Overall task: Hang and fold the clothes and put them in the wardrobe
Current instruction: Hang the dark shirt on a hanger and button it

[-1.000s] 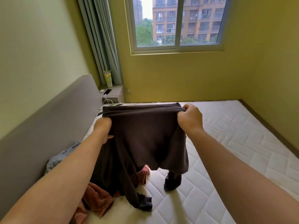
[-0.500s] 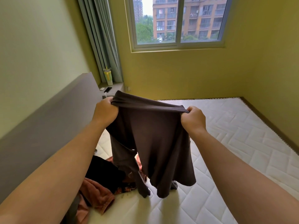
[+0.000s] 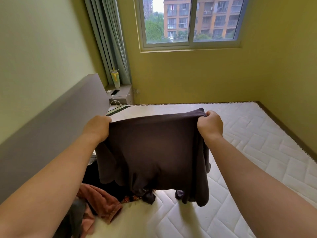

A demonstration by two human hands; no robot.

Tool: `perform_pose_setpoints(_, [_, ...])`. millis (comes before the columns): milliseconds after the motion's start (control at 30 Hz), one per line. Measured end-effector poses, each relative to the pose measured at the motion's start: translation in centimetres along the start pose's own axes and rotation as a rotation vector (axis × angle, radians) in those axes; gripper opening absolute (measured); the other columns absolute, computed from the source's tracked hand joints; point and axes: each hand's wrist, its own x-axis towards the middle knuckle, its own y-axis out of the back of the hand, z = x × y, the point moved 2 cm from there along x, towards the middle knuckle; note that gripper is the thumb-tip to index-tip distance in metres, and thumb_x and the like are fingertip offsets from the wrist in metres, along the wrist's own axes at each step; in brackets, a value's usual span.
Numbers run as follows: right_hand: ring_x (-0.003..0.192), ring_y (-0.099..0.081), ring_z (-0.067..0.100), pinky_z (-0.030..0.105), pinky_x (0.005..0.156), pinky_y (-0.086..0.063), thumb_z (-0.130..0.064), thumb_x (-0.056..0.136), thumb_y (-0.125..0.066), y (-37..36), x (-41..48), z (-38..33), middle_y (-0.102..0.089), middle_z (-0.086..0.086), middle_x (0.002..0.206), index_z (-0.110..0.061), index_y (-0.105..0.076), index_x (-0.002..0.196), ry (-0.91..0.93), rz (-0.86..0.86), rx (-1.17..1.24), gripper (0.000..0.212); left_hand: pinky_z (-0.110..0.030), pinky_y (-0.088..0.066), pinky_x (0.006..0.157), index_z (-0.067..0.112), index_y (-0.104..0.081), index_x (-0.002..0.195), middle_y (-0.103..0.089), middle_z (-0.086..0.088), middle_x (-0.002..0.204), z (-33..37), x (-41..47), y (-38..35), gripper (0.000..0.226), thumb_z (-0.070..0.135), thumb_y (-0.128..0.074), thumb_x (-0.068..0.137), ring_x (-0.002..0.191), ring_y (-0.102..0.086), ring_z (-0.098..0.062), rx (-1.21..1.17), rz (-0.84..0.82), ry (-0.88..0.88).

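Hands hold a dark brown garment (image 3: 154, 152) stretched out in the air above the mattress (image 3: 257, 152), near its headboard edge. Left hand (image 3: 97, 128) grips the garment's top left corner, fingers curled round the cloth; right hand (image 3: 210, 126) grips the top right corner in a closed fist. Cloth hangs down between the forearms, its lowest folds just above the mattress. Below it, by the headboard (image 3: 51, 126), lies a pile of clothes (image 3: 101, 203), a pink piece on top
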Motion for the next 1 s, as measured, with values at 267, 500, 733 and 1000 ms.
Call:
perform_pose_setpoints(267, [0.057,-0.041,0.016,0.027,0.049,-0.028,-0.006,0.084,-0.045,-0.8,-0.2,0.3,-0.047,0.000,0.065,-0.016,-0.042,0.069,0.003,-0.015,0.004,0.018,-0.061,-0.053,0.089,0.010,-0.060,0.123,-0.059,-0.018,0.128,-1.2,-0.7,-3.1,0.030,0.018,-0.048,0.097,0.112,-0.057,-0.044,-1.099,0.000,0.775])
perform_pose_setpoints(500, [0.060,-0.047,0.018,0.027,0.050,-0.032,-0.008,0.086,-0.048,-2.0,-1.2,0.4,-0.053,0.002,0.068,-0.015,-0.049,0.074,0.053,-0.111,-0.021,0.014,-0.083,-0.035,0.080,0.017,-0.052,0.132,-0.054,-0.011,0.137,1.7,0.3,-2.7,0.056,0.057,-0.027,0.101,0.134,-0.043,-0.046,-1.733,-0.252,0.844])
perform_pose_setpoints(733, [0.084,-0.064,0.015,0.023,0.062,-0.050,-0.012,0.076,-0.062,-5.0,-4.4,1.2,-0.066,-0.001,0.089,-0.020,-0.064,0.093,0.035,-0.522,-0.008,0.019,-0.049,-0.057,0.083,0.024,-0.080,0.080,-0.075,-0.006,0.081,5.5,0.5,-1.1,0.051,0.064,-0.049,0.089,0.081,-0.070,-0.026,-1.958,-0.180,0.582])
perform_pose_setpoints(1000, [0.101,-0.064,0.020,0.034,0.090,-0.054,-0.025,0.097,-0.053,-8.2,-5.6,3.7,-0.060,0.005,0.134,-0.020,-0.054,0.138,0.033,-0.572,-0.126,0.041,-0.027,-0.044,0.057,0.010,-0.061,0.058,-0.048,-0.008,0.056,8.3,-3.1,2.3,0.009,0.010,-0.057,0.050,0.055,-0.047,-0.023,-1.790,-0.365,0.191])
